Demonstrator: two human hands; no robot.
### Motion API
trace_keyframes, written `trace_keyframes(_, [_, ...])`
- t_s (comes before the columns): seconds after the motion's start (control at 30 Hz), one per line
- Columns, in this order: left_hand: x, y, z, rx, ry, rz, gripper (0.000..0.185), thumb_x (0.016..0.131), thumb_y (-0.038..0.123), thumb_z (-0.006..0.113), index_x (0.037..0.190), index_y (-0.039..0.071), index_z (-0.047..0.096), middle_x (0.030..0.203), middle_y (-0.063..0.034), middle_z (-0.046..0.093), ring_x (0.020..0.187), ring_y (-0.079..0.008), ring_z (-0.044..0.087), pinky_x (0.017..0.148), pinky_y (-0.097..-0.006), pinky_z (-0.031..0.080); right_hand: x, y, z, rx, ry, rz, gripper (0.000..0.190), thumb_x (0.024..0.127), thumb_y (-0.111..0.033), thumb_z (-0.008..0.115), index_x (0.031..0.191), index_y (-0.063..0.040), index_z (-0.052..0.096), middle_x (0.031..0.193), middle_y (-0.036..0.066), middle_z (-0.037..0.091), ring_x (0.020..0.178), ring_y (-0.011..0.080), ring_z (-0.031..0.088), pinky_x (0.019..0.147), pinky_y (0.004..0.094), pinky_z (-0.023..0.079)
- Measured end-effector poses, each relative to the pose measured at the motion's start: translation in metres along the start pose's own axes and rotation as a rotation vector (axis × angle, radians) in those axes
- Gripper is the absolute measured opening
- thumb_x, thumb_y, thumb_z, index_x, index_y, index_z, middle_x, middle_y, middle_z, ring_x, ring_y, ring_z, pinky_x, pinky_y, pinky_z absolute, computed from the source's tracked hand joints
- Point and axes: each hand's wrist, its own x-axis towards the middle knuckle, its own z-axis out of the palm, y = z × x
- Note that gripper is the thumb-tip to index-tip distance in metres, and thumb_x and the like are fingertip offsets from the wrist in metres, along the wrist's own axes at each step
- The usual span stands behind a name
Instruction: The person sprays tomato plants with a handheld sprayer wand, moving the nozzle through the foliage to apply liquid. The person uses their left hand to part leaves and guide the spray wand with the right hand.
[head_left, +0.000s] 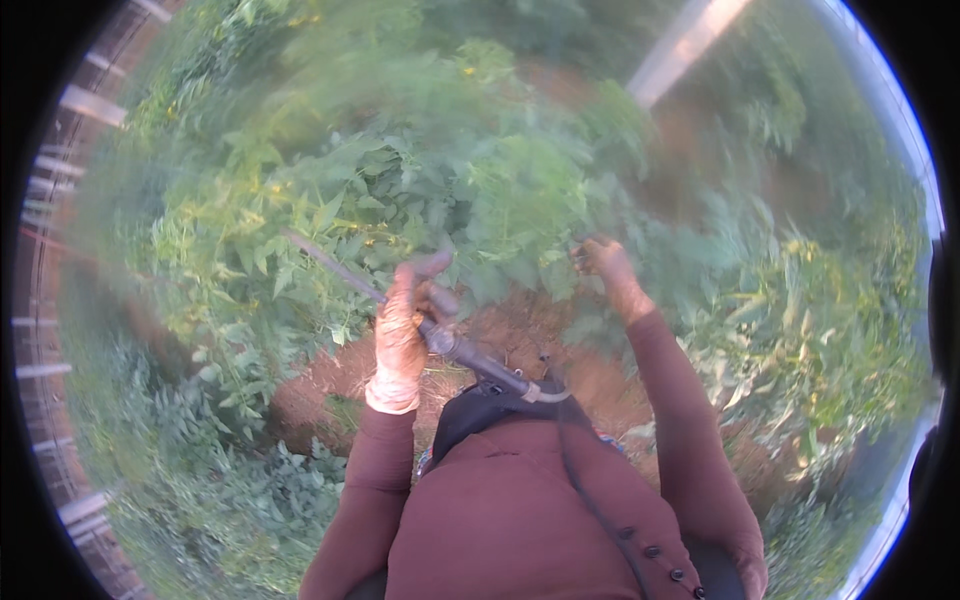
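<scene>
My left hand (405, 322) is closed around the dark handle of a spray lance (457, 349). Its thin tube (334, 264) slants up and left over the foliage, and a pale hose (551, 395) joins its lower end near my waist. To the right, my right hand (604, 259) is at the edge of some leaves with its fingers curled. Blur hides whether anything is between those fingers. Before me grow dense plants (525, 187) with divided leaves and small yellow flowers, apparently tomato plants. The outer end of the tube blurs into the leaves.
Reddish soil (517, 322) shows between the plants and my body. A pale post (686, 52) rises at the upper right. More foliage (247, 487) crowds both sides. A black cord (577, 472) runs down my buttoned shirt, and a black cloth (480, 409) is at my waist.
</scene>
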Motion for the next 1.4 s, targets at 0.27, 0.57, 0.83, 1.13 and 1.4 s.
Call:
trace_keyframes(0.27, [-0.054, 0.035, -0.094, 0.000, 0.369, 0.223, 0.058, 0.100, 0.048, 0.044, 0.118, -0.004, 0.058, 0.056, 0.0020, 0.043, 0.039, -0.0064, 0.037, 0.035, -0.0201, 0.027, 0.123, 0.048, 0.006, -0.373, -0.097, 0.131, 0.032, 0.094, -0.029, 0.056, 0.105, 0.000, 0.063, 0.083, 0.006, 0.065, 0.072, 0.0132, 0.059, 0.065, 0.0287, 0.048])
trace_keyframes(0.57, [-0.112, 0.022, -0.216, -0.048, 0.646, 0.403, 0.055, 0.101, 0.046, 0.043, 0.117, -0.004, 0.058, 0.059, 0.0030, 0.042, 0.048, -0.0075, 0.037, 0.046, -0.0220, 0.031, 0.169, 0.044, 0.010, -0.473, -0.054, 0.208, 0.033, 0.094, -0.031, 0.057, 0.105, -0.001, 0.062, 0.079, 0.005, 0.064, 0.068, 0.0129, 0.058, 0.062, 0.0289, 0.047])
trace_keyframes(0.83, [-0.123, 0.015, -0.236, -0.106, 0.712, 0.348, 0.053, 0.101, 0.045, 0.044, 0.116, -0.003, 0.059, 0.057, 0.0024, 0.042, 0.049, -0.0088, 0.039, 0.047, -0.0218, 0.031, 0.170, 0.053, 0.013, -0.447, -0.029, 0.208, 0.034, 0.094, -0.033, 0.058, 0.105, -0.001, 0.061, 0.076, 0.005, 0.063, 0.065, 0.0126, 0.057, 0.059, 0.0290, 0.046])
trace_keyframes(1.13, [-0.110, 0.016, -0.206, -0.124, 0.578, 0.333, 0.055, 0.101, 0.045, 0.045, 0.120, -0.006, 0.056, 0.057, 0.0018, 0.041, 0.049, -0.0097, 0.038, 0.047, -0.0224, 0.031, 0.138, 0.086, -0.005, -0.289, -0.022, 0.189, 0.035, 0.094, -0.035, 0.059, 0.105, -0.002, 0.061, 0.073, 0.004, 0.061, 0.062, 0.0122, 0.055, 0.055, 0.0292, 0.044])
trace_keyframes(1.4, [-0.110, 0.015, -0.179, -0.082, 0.666, 0.362, 0.055, 0.101, 0.045, 0.045, 0.120, -0.005, 0.057, 0.055, 0.0020, 0.039, 0.047, -0.0096, 0.038, 0.046, -0.0228, 0.032, 0.114, 0.118, -0.005, -0.160, -0.070, 0.139, 0.036, 0.094, -0.037, 0.059, 0.105, -0.002, 0.060, 0.069, 0.004, 0.060, 0.059, 0.0119, 0.054, 0.052, 0.0294, 0.043])
